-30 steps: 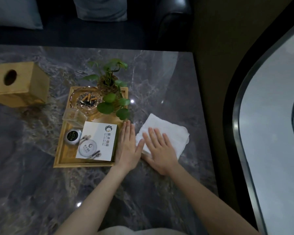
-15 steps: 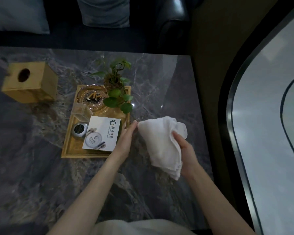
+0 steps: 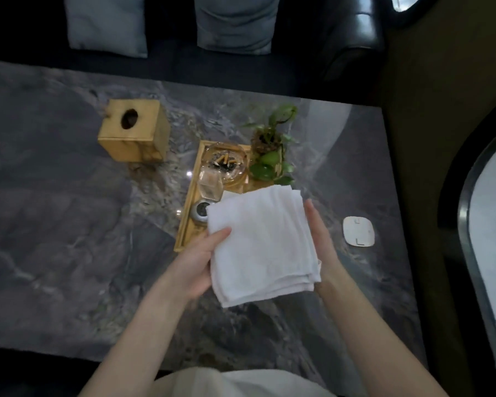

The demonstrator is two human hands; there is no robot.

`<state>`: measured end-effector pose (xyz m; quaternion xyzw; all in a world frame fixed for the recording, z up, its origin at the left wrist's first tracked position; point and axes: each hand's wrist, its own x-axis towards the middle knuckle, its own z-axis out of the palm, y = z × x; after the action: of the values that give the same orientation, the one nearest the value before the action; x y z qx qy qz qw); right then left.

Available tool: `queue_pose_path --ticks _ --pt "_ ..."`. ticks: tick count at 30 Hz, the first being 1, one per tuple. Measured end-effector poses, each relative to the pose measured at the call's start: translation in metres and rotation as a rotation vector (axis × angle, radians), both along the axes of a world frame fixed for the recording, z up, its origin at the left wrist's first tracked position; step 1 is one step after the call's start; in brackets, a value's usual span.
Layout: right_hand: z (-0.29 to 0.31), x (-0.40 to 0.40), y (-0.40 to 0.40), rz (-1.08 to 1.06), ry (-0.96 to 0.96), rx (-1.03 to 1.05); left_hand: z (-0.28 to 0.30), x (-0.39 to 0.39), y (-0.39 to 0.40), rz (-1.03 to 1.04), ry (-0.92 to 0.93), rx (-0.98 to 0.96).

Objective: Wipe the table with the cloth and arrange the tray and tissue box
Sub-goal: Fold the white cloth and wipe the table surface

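Marble table (image 3: 69, 253) now bare beneath cloth (image 3: 262, 245), newly lifted, both hands' fingers (image 3: 218, 234) clamped on it.

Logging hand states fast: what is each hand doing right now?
Left hand: holding the folded white cloth, thumb on top.
Right hand: holding the cloth's other side.

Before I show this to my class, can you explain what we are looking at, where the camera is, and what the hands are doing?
There is no machine here: a person wears a camera on the head, looking down at their own bare hands. The left hand and the right hand hold a folded white cloth above a dark marble table. On the table stand a wooden tissue box, a wooden tray with an ashtray and a small plant, and a small white pad to the right.
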<state>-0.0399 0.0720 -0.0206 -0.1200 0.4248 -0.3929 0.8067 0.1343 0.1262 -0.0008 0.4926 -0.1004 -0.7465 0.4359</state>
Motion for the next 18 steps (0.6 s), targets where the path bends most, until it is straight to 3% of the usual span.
queue_pose_path --ticks 2,5,9,15,18 --pt "0.013 0.024 0.006 0.183 0.005 0.047 0.002 0.023 0.009 -0.014 -0.092 -0.094" --pt "0.019 0.063 0.012 0.375 0.273 0.039 0.009 0.066 0.021 0.012 -0.2 -0.145" --pt "0.012 0.117 0.014 0.459 0.47 -0.144 0.005 0.127 0.024 0.005 -0.235 -0.178" --pt "0.0 0.187 0.008 0.444 0.533 -0.302 -0.016 0.215 0.005 -0.017 -0.304 -0.164" --pt "-0.018 0.221 0.007 0.417 0.634 -0.38 -0.036 0.243 -0.006 -0.052 -0.427 -0.19"
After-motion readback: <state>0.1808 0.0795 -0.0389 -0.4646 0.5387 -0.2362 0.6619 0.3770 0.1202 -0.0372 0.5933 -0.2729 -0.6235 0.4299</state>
